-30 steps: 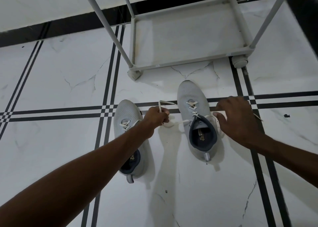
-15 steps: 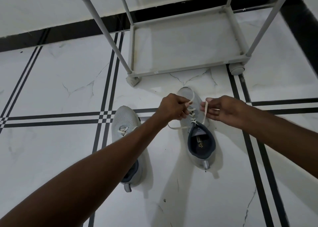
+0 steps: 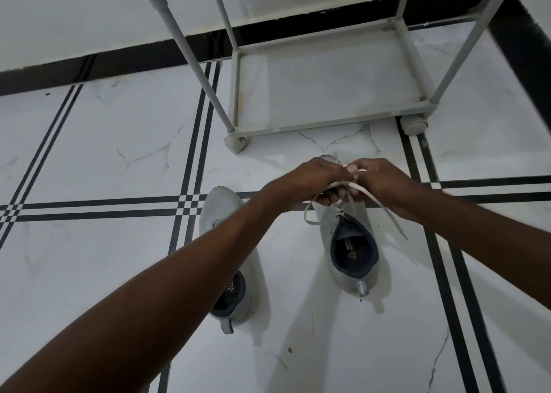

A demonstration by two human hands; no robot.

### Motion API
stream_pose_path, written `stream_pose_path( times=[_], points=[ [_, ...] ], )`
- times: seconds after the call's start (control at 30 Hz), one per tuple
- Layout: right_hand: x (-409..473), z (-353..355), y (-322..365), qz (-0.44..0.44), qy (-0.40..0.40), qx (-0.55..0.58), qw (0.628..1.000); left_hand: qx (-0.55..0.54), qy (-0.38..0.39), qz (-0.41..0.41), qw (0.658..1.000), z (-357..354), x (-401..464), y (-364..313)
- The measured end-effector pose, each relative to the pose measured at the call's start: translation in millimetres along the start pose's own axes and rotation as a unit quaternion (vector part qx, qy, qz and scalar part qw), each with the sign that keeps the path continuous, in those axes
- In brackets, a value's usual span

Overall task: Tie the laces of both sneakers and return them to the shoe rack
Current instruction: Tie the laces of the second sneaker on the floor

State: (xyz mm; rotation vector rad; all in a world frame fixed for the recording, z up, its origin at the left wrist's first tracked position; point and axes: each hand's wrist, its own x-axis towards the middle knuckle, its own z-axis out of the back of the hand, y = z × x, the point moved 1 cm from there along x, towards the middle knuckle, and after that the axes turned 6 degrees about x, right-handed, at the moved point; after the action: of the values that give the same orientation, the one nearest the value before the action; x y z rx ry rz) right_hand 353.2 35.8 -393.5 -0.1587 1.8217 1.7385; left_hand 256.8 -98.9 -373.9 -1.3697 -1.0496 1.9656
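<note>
Two light grey sneakers with dark linings stand on the tiled floor, toes pointing at the rack. Over the toe half of the right sneaker [image 3: 354,261], my left hand [image 3: 313,184] and my right hand [image 3: 384,184] meet, each pinching part of its white laces [image 3: 384,210]. The laces cross between my fingers; one loop hangs left and a loose end trails right. My left forearm covers the middle of the left sneaker [image 3: 222,210], hiding its laces. The grey shoe rack [image 3: 328,124] stands just beyond, its bottom shelf bare.
The rack rests on small feet [image 3: 413,125] and has slanting grey posts [image 3: 190,55] rising toward me. A white wall with a black skirting strip [image 3: 89,67] runs behind it. The white marble floor carries black line bands.
My hands have come together above the right sneaker, and the laces now cross between them. The camera has tilted so the shoes sit lower in view.
</note>
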Motion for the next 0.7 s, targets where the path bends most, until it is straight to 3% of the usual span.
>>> stream_pose_path(
  times=[0.07,0.17,0.3,0.4,0.53,0.63,0.7],
  points=[
    [-0.1,-6.4,-4.7,-0.032,0.065,0.011,0.997,0.113,-0.026,-0.059,0.991,11.2,-4.6,3.6],
    [4.7,-6.1,-7.4,-0.042,0.107,-0.011,0.993,0.323,-0.160,-0.148,0.921,16.9,-7.0,13.4],
    [6.9,-4.3,-4.8,-0.081,0.175,-0.023,0.981,0.408,-0.300,-0.183,0.843,1.1,-10.0,26.3],
    [7.3,-6.8,-3.7,-0.102,0.188,0.047,0.976,0.308,-0.341,-0.172,0.872,-5.6,-7.2,27.2],
    [13.2,10.0,-5.8,-0.043,0.035,0.040,0.998,-0.005,-0.271,-0.067,0.960,2.5,-6.2,36.9],
    [16.6,31.0,-6.5,0.060,-0.141,-0.124,0.980,-0.158,-0.193,0.029,0.968,10.2,-14.2,52.4],
    [15.1,43.5,-10.7,0.144,-0.220,-0.309,0.914,-0.202,-0.169,0.088,0.961,12.4,-20.0,65.1]
  ],
)
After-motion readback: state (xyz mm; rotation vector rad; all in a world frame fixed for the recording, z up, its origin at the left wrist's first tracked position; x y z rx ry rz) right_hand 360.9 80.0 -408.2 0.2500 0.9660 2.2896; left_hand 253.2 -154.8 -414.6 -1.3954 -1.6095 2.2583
